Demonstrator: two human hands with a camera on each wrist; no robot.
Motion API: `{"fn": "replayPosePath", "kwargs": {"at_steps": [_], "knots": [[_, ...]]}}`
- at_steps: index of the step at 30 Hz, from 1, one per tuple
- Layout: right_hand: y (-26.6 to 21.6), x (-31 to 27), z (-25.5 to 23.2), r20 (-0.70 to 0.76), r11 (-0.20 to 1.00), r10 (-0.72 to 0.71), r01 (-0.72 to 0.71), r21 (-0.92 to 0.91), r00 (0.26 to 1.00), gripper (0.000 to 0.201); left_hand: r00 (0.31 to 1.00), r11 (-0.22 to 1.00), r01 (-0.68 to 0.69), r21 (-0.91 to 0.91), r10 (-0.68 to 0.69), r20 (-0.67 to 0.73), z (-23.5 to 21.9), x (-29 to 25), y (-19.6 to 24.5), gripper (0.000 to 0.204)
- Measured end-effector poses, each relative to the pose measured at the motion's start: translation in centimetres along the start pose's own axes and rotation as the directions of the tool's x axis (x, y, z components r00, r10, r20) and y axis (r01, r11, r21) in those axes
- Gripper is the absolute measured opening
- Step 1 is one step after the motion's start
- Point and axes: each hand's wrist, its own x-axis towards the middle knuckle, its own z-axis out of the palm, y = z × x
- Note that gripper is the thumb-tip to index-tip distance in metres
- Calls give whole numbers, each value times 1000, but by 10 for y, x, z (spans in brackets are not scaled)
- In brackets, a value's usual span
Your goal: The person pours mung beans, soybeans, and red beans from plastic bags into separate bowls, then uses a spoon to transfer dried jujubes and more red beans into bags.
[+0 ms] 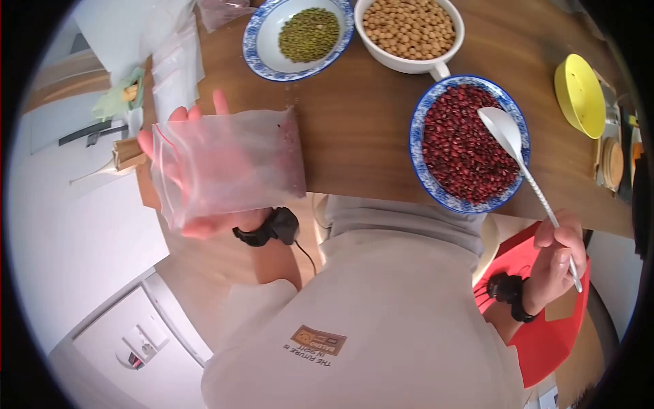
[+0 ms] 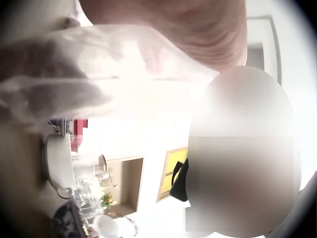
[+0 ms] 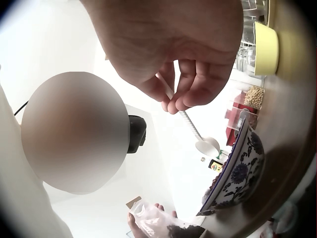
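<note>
Head view shows the left hand spread flat beneath a clear plastic zip bag, its fingers straight and showing through the film, the bag lying across the palm just off the near edge of the round wooden bench. A few dark red beans sit at the bag's far end. The right hand has its fingers curled round the thin handle of a white plastic spoon, pinching it near the end; the spoon's bowl rests over the red beans in a blue-patterned ceramic bowl. Farther back on the bench stand a blue-rimmed plate of green mung beans and a white bowl of soybeans. A yellow plastic lid lies to the right.
</note>
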Motion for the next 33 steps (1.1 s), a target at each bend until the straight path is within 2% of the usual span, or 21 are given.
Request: {"fn": "replayPosePath", "kwargs": {"at_steps": [1,2,3,6,7,9,10,12,13,14,15,16,17,19,23,25,27,28,29,31,33], "knots": [[1,-2,-2,-11,1000,7,-7,-24,1000,30,986,996,41,-81,-53,-156,-9,-5,3,118],[2,-4,-4,-20,999,14,-15,-50,1000,31,945,983,67,-168,-117,-305,-6,-4,6,115],[2,-5,-5,-23,999,13,-14,-40,1000,31,905,989,143,48,-111,-411,-4,-5,6,112],[2,-5,-6,-48,997,18,-21,-70,999,32,916,991,133,-18,-130,-380,-8,-5,10,116],[1,-5,-5,-78,987,27,-39,-156,997,31,914,991,133,-22,-131,-383,7,5,11,116],[-5,-3,-5,-92,950,31,-58,-307,995,29,968,960,122,254,-57,-246,12,1,8,123],[-9,0,-1,-100,944,44,-74,-323,994,27,963,965,129,229,-67,-260,18,-2,8,123],[-18,7,5,-74,920,63,-87,-381,995,28,990,880,106,463,-137,33,29,0,9,133],[-19,8,6,-63,930,72,-90,-356,995,29,948,905,-4,426,-132,289,21,3,2,138],[-19,8,7,-52,940,81,-94,-328,995,30,953,916,5,402,-126,275,25,10,4,138],[-21,9,10,-56,951,85,-97,-292,995,32,819,834,62,548,-356,449,33,21,10,136],[-22,11,10,-22,956,87,-90,-280,996,31,606,725,60,687,-573,552,40,27,13,134],[-23,10,10,-10,959,88,-87,-271,996,30,610,734,68,675,-566,555,49,26,8,134],[-21,9,13,0,961,89,-86,-265,996,29,603,696,-236,678,-442,664,70,20,-1,130],[-18,7,19,-47,981,145,-150,-120,988,29,634,676,-200,709,-463,619,80,14,-9,130],[-17,4,22,-69,978,187,-192,-78,980,29,585,619,-160,769,-568,579,82,17,-5,131],[-14,1,24,-195,937,348,-337,88,917,32,556,615,-163,772,-589,587,79,17,-4,132],[-12,1,23,-193,937,349,-338,90,917,32,529,609,-166,775,-609,592,78,17,-4,134],[-10,1,19,-225,930,366,-344,132,903,33,530,606,-166,778,-611,589,77,16,-4,134],[-6,0,14,-269,920,387,-350,177,882,34,568,630,-18,776,-633,527,77,12,-5,134],[-8,-1,14,-290,919,389,-346,187,875,35,564,641,-24,767,-624,540,83,13,-6,133]]}}
